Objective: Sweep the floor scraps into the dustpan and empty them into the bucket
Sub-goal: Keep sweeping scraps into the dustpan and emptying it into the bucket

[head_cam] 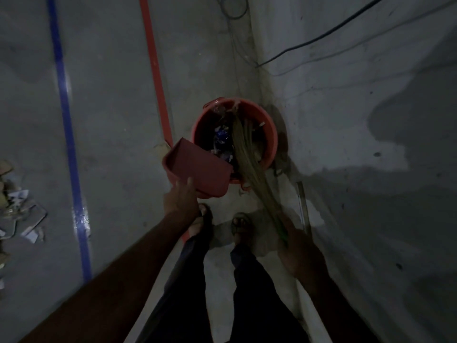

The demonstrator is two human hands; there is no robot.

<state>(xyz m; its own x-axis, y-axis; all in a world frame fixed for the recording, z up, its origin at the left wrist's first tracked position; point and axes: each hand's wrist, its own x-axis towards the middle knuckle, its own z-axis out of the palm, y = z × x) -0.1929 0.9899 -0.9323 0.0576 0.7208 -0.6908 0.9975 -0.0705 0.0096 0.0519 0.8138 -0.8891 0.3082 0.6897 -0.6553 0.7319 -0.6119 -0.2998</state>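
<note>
A red bucket (268, 134) stands on the floor by the wall, with wrappers and scraps (222, 142) inside. My left hand (181, 198) grips the red dustpan (197, 170), which is tilted over the bucket's near left rim with its underside facing me. My right hand (300, 253) holds the green handle of a straw broom (243, 149). The broom's bristles reach down into the bucket beside the dustpan's edge.
A pile of paper and card scraps (17, 209) lies on the floor at the far left. Blue (66, 125) and red (155, 65) lines run along the floor. The wall (358, 120) rises at the right, with cables on it. My feet (222, 224) stand just before the bucket.
</note>
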